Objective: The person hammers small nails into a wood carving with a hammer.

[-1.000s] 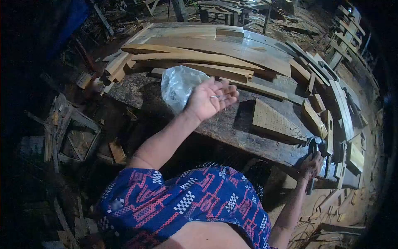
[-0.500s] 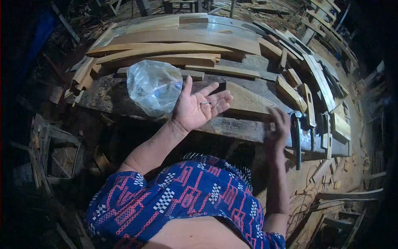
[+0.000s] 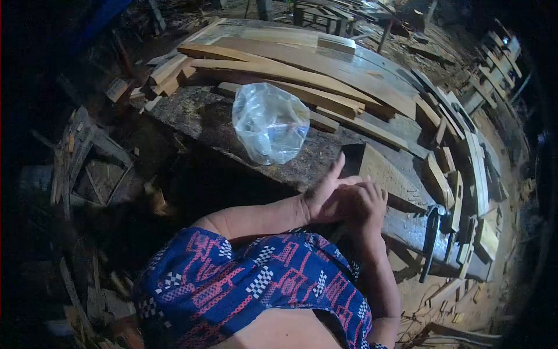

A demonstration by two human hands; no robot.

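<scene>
My left hand (image 3: 326, 196) has its thumb raised, and the bent fingers of my right hand (image 3: 368, 206) cover its palm; I can't tell what either holds. Near them, the wooden block (image 3: 388, 174) sits on the bench (image 3: 189, 113), between the plastic bag (image 3: 270, 123) and the hammer (image 3: 431, 237), whose handle overhangs the edge.

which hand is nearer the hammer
Right. The right hand is left of the hammer in the picture, not touching it; the left hand is farther left, meeting the right.
</scene>
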